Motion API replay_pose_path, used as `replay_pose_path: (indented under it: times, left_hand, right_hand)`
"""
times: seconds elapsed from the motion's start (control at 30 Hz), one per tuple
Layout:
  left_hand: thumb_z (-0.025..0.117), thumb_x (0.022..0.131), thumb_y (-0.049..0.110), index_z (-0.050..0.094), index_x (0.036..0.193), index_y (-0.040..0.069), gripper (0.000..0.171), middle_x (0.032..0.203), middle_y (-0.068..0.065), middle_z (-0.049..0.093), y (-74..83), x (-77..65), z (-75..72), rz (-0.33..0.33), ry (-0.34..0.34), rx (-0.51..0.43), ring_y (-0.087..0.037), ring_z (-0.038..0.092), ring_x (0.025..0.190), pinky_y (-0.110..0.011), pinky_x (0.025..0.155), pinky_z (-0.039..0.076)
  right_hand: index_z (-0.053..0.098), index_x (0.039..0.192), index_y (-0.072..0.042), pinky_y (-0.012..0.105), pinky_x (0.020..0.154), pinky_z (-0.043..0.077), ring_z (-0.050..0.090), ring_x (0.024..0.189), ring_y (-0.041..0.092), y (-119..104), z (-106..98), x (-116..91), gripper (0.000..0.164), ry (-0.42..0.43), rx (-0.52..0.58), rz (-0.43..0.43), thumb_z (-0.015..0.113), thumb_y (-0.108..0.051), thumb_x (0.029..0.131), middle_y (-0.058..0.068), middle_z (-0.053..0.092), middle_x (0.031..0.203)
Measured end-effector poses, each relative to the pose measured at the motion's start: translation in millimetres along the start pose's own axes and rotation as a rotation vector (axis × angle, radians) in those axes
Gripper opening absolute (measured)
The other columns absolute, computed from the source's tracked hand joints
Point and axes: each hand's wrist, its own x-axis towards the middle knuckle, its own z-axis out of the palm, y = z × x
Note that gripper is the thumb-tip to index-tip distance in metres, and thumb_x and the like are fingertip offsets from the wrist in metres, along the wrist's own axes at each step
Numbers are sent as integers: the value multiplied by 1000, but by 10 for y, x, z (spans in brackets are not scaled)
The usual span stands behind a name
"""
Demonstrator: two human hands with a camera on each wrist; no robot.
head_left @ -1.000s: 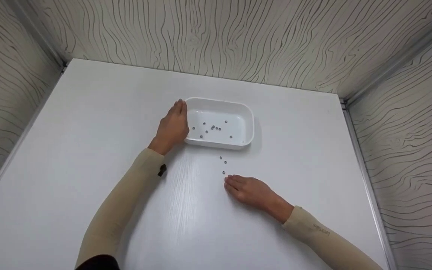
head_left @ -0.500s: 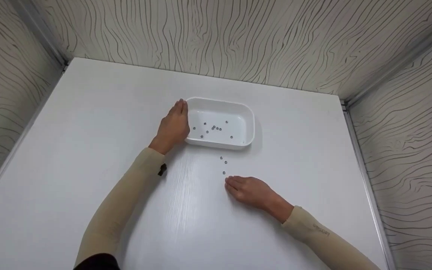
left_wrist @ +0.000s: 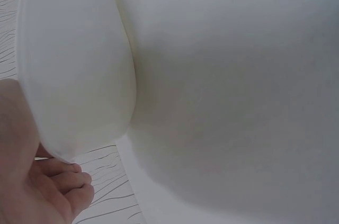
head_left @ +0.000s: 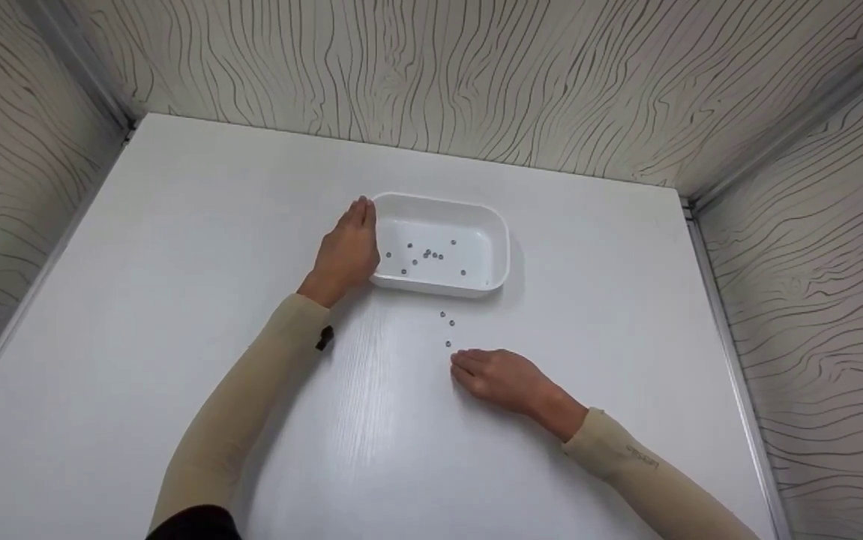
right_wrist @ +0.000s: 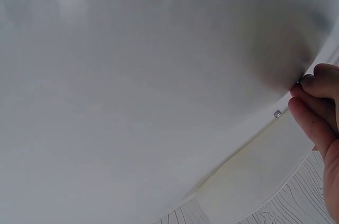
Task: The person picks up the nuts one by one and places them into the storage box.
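A white rectangular container (head_left: 438, 286) stands on the white table, with several small metal nuts (head_left: 435, 255) scattered on its floor. My left hand (head_left: 345, 251) holds the container's left end, its fingers at the far corner. In the left wrist view, bent fingers (left_wrist: 69, 181) show at the rim beside the container's wall (left_wrist: 79, 65). My right hand (head_left: 502, 381) is low at the table in front of the container. In the right wrist view its thumb and fingertips pinch a small dark metal nut (right_wrist: 300, 80), mostly hidden. Close by lies a loose nut (right_wrist: 277, 113).
Loose nuts (head_left: 448, 343) lie in a short line on the table (head_left: 289, 420) between the container and my right hand. Wood-patterned panels (head_left: 416, 82) wall the table at the back and both sides.
Hardly anything differs. The whole view shifts slightly; both hands, the container and the loose nuts keep their places.
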Motion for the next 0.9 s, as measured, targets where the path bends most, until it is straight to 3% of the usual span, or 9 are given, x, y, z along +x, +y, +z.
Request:
replay_pose_path:
  times: [0.33,0.9]
  left_hand:
    - [41,109,10,28,160,-11,57,168,-30,33,-3,14,34,29,58,17,-43,38,155,-52,116,52]
    - [38,110,11,27,161,-10,57,169,-28,31,0,14,21,18,39,2,-41,34,158,-52,125,42]
  right_hand:
    - [79,118,-10,23,82,65,78,104,11,-26,-3,-26,38,-8,-36,12,88,-8,81,2,80,118]
    - [78,117,-9,24,85,65,78,104,12,-17,-1,-33,40,24,-71,-3,90,-7,79,3,80,118]
